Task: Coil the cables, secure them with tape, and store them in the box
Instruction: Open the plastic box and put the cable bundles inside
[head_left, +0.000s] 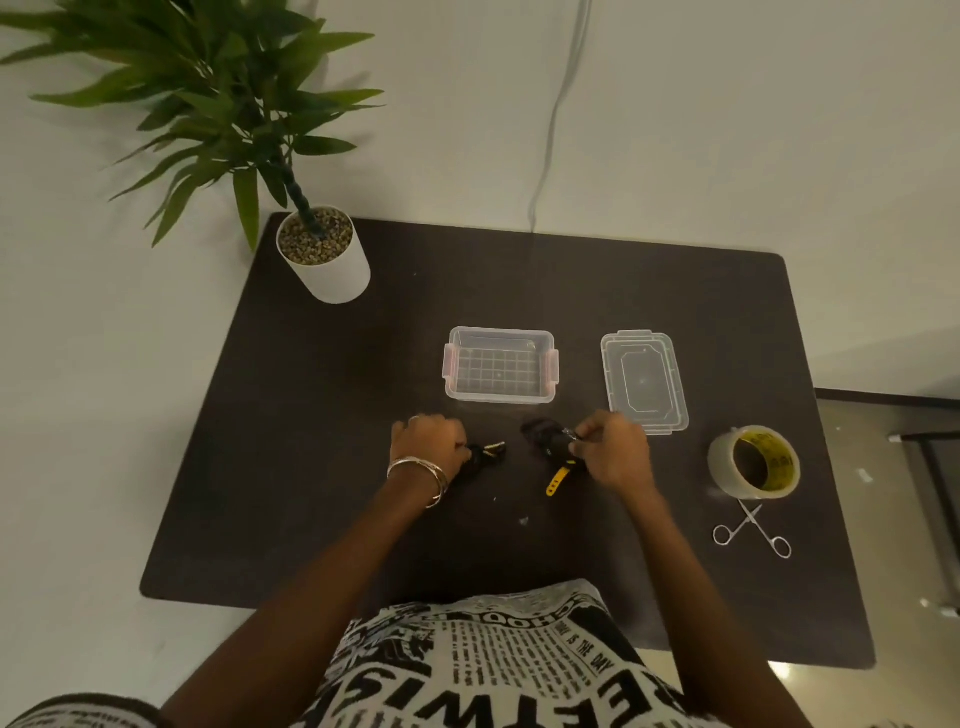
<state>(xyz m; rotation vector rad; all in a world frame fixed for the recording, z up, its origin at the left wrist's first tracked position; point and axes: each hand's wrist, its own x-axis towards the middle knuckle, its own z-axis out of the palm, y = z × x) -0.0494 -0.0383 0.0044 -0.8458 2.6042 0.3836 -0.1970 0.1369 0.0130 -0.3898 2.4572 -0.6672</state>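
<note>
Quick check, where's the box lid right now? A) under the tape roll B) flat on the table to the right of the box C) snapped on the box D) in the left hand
B: the clear lid lies flat on the dark table, apart from and to the right of the open clear box, with the tape roll nearer the person.

Dark table (322, 467) against pale wall (727, 130). Potted plant (324, 260) at far-left corner. Grey cord (558, 114) hangs down wall.
</note>
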